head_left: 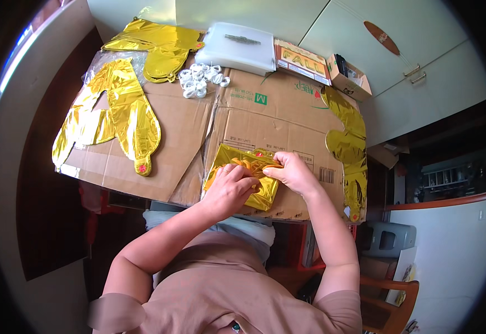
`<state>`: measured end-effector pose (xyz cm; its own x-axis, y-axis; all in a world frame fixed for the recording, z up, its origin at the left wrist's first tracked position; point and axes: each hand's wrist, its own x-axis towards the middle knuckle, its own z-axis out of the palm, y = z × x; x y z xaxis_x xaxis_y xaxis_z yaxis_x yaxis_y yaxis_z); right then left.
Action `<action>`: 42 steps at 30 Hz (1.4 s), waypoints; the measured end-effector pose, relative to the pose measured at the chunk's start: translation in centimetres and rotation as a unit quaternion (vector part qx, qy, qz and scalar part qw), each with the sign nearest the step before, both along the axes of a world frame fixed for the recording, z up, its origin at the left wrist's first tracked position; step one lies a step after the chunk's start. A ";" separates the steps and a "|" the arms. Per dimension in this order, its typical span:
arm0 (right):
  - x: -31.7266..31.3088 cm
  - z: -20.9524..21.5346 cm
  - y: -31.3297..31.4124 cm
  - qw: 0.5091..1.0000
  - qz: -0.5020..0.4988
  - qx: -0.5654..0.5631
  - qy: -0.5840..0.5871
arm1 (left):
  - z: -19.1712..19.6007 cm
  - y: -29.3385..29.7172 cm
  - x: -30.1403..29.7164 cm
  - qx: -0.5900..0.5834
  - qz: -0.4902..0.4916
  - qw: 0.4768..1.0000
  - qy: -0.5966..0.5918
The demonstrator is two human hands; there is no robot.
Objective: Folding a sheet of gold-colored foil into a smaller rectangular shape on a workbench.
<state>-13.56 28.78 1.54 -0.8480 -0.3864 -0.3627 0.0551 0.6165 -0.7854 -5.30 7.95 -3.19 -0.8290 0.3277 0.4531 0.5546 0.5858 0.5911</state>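
A gold foil balloon (pixel 266 197), folded into a flat packet, lies on the cardboard near its front edge. My left hand (pixel 231 188) rests on its left part, fingers bent and closed on the foil. At the packet's upper right, my right hand (pixel 294 171) pinches the foil between thumb and fingers. A red spot marks a rounded tab at the packet's far edge. Between the hands the foil looks creased and reflects the fingers. The underside of the packet is hidden.
Flat gold foil balloons lie at left (pixel 134 117), far left (pixel 168 47) and along the right edge (pixel 346 139). Farther back are white ribbon rolls (pixel 201 78), a stack of clear plastic sleeves (pixel 237 47), a printed box (pixel 301 60) and a small open carton (pixel 350 80).
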 end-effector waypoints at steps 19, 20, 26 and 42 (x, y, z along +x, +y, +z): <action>-5.9 1.7 -0.6 0.989 0.145 0.021 -0.020 | 0.2 -0.1 -0.7 0.017 0.001 0.997 -0.074; -5.6 2.0 -0.8 0.988 0.149 0.037 0.006 | 0.5 0.0 -0.8 0.017 0.002 0.996 -0.090; -3.6 2.5 -0.9 0.945 0.235 0.042 0.224 | 1.6 0.0 -2.3 0.043 0.037 0.986 -0.158; -5.0 0.2 1.0 0.984 0.071 -0.121 -0.109 | 2.3 0.0 -4.4 0.031 0.105 0.976 -0.189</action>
<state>-18.51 29.78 1.76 -0.6920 -0.5924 -0.4125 0.1653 0.4262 -0.8894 -9.70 7.94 -0.90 -0.9867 0.1139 0.1158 0.1617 0.6204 0.7674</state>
